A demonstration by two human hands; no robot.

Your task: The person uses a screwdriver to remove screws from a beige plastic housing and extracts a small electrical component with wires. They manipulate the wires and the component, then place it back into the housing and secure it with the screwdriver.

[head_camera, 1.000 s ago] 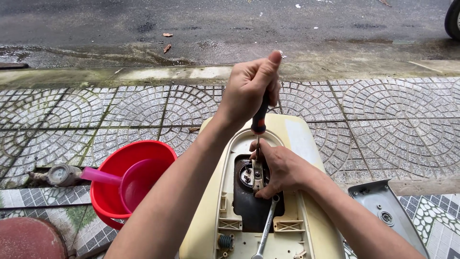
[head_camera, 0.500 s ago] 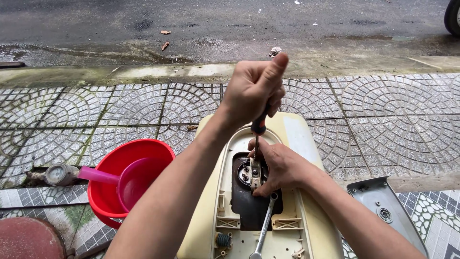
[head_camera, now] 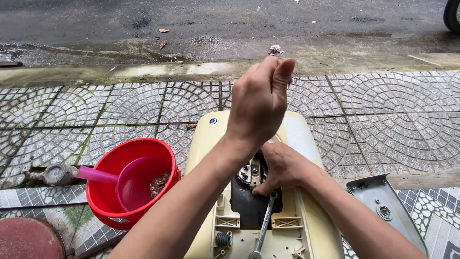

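Our left hand (head_camera: 261,98), fisted, has risen and now hides the screwdriver handle seen earlier. Our right hand (head_camera: 282,168) pinches the fitting (head_camera: 253,173) inside the cream heater (head_camera: 299,139), lying open on paving; a wrench (head_camera: 263,225) rests below.

- the pavement (head_camera: 393,105) is made of grey stone tiles with a fan pattern, and it looks wet.
- a cream-coloured appliance casing (head_camera: 306,144) lies flat on the pavement, in the middle.
- a red bucket (head_camera: 103,201) stands on the pavement just beside the casing, on its left.
- a grey cover plate (head_camera: 383,201) lies on the right of the casing.
- a small round gauge (head_camera: 55,173) lies near the bucket.
- a concrete curb (head_camera: 143,72) borders the pavement on the far side, next to the wet road (head_camera: 215,24).
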